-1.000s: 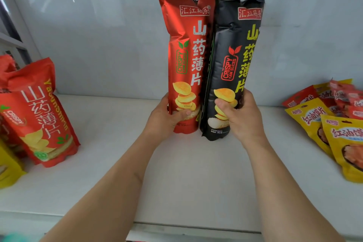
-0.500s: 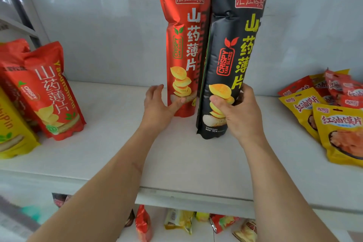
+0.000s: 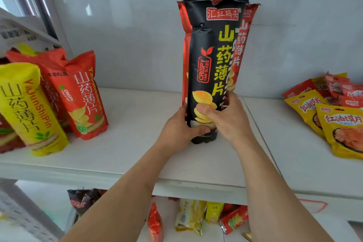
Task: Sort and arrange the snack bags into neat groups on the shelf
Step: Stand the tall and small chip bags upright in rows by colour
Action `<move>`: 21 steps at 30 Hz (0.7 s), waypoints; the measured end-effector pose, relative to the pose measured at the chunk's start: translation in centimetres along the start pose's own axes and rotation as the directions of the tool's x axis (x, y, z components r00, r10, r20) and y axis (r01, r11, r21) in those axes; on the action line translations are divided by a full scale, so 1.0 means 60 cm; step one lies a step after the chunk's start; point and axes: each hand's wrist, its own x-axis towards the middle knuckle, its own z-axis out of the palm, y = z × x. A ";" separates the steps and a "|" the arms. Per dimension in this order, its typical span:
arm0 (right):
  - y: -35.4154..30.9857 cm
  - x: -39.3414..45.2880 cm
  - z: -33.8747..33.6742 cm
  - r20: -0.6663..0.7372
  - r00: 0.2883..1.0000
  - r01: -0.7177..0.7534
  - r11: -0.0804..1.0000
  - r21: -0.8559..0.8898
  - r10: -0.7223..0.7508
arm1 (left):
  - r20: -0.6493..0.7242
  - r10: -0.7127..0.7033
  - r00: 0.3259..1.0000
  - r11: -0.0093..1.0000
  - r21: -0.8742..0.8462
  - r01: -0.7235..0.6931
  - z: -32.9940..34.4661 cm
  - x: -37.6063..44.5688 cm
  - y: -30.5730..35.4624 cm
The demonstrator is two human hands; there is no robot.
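Head view: the tall red bag [image 3: 244, 49] is mostly hidden behind the black bag [image 3: 212, 59], only its edges and part of its print showing. Both stand upright mid-shelf against the back wall [image 3: 127, 25]. The left hand [image 3: 179, 125] and right hand [image 3: 228, 118] both wrap their fingers around the black bag's lower part (its base print is covered). Yellow and red bags [image 3: 59, 96] crowd the white shelf [image 3: 127, 139] at its left end, cut off by the frame; flat yellow pouches [image 3: 334, 122] lie at the right end. Below, more bags [image 3: 196, 216] are dim and hard to read.
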 end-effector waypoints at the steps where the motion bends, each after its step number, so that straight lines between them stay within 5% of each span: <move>1: -0.002 -0.001 0.005 0.019 1.000 -0.001 1.000 0.009 0.000 | -0.005 0.000 1.000 1.000 -0.002 0.000 -0.010 0.001 -0.005; 9: -0.031 -0.009 0.033 0.102 0.995 -0.009 1.000 0.015 0.007 | 0.018 -0.025 1.000 0.998 -0.060 0.026 -0.081 0.005 -0.045; 21: 0.012 0.068 0.065 -0.089 0.991 -0.087 0.989 0.122 0.098 | 0.030 -0.062 0.998 0.972 -0.225 0.067 -0.106 0.022 -0.080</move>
